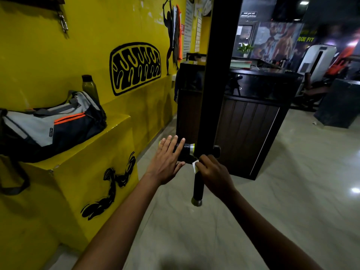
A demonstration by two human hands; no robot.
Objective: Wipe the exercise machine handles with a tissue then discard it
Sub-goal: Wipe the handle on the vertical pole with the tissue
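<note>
- Head view, centre of frame: the right hand [213, 173] pinches a white tissue [195, 166] against the top of the near handle [198, 187], a black grip running down to a metal end cap.
- The left hand [168, 159] is spread, fingers straight, over the side handle [185, 150], which points toward the left of frame. Contact with that handle cannot be confirmed.
- Step in hand, as judged: wiping the near handle. The next move calls for drawing the tissue down to the end cap, then covering the side handle.
- Both handles join the black post [216, 75] at centre.
- Edges: the yellow ledge [93, 145] carrying a bag [48, 125] borders the left; a dark counter [253, 121] stands behind the post.
- Open floor [282, 191] fills the lower right.
</note>
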